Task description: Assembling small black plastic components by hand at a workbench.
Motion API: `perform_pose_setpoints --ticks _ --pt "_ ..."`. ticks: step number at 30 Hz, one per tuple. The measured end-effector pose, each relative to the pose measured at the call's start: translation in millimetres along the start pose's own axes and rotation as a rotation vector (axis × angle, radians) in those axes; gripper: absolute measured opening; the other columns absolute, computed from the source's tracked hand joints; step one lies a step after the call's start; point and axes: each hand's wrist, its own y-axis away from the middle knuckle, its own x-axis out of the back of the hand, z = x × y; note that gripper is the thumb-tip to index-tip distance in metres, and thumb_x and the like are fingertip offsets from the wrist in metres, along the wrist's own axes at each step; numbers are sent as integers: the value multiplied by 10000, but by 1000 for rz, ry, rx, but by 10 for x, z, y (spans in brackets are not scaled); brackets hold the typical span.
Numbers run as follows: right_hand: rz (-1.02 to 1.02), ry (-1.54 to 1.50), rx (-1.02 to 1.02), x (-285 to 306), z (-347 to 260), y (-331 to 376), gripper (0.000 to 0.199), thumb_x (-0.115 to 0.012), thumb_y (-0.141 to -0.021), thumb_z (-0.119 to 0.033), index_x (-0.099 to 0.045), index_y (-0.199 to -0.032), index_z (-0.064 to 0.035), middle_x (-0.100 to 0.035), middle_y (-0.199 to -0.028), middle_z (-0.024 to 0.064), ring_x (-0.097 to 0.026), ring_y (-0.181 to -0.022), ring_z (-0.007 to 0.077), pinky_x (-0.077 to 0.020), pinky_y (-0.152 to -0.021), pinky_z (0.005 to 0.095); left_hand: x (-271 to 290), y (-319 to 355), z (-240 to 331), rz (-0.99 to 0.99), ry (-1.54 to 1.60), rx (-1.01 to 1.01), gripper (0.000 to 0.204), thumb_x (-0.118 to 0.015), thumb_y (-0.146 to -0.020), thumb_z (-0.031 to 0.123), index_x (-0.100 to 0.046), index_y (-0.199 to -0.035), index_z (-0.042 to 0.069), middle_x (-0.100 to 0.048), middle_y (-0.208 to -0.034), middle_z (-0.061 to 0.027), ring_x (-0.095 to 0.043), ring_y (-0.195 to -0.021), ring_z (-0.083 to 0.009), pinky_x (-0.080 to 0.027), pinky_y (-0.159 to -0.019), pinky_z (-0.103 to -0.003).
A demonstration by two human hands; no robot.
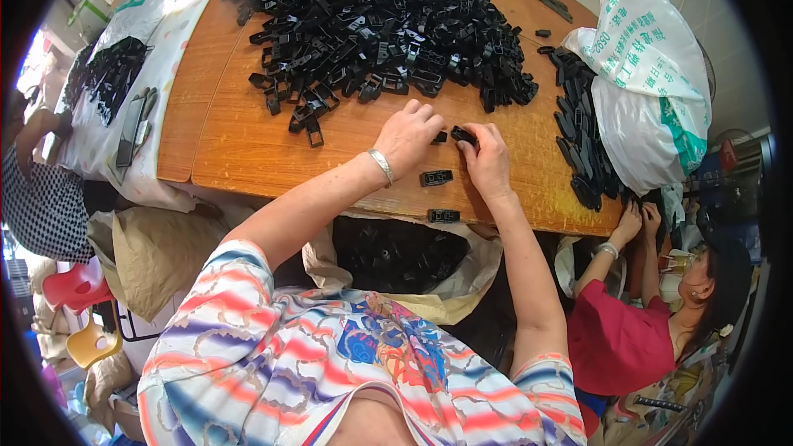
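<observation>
My right hand (487, 157) pinches a small black plastic part (463, 135) between thumb and fingers, just above the wooden table. Close beside it, my left hand (403, 142), with a silver bracelet at the wrist, has its fingers curled in. Another small black part (440, 138) shows at the left fingertips, mostly hidden by them. Between my forearms lie a black plastic part (436, 177) and, nearer the table edge, a second similar part (443, 215). Beyond my hands rises a large heap of black frame-shaped plastic parts (372, 33).
Long black pieces (572, 128) lie piled at the right, beside a bulging white plastic bag (640, 74). An open sack (396, 256) of black parts sits below the table edge. A co-worker in a red top (619, 339) works at the right; another person (41, 190) is at far left.
</observation>
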Motion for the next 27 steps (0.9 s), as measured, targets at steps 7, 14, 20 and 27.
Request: perform_pose_setpoints --ticks 7,14,20,27 --pt "-43 -209 -36 72 -287 -55 257 -729 -776 -4 -675 -1027 -19 -630 -953 131 -650 -818 291 -531 -728 363 289 114 35 43 174 128 296 -710 -812 101 -626 -1091 50 -600 -1037 -115 -545 -1027 -326 -491 -892 -389" --pt "-68 -150 43 -98 -336 -123 258 -742 -760 -12 -691 -1010 -47 -630 -933 106 -652 -836 315 -533 -721 381 132 155 -65 2 112 171 330 -762 -757 104 -627 -1052 46 -583 -1039 -114 -533 -1043 -321 -479 -913 -393" --pt "-71 -137 139 -75 -375 -182 234 -741 -742 -4 -717 -965 -69 -632 -920 82 -657 -806 298 -536 -695 373 152 143 -92 -12 214 226 242 -743 -761 70 -634 -974 35 -589 -989 -115 -528 -978 -322 -457 -880 -400" --pt "-117 -43 134 -92 -403 -152 217 -717 -771 -15 -719 -978 -81 -637 -933 83 -659 -815 301 -537 -699 372 135 148 -115 4 220 220 237 -747 -758 84 -639 -964 40 -587 -976 -115 -525 -969 -322 -452 -879 -396"
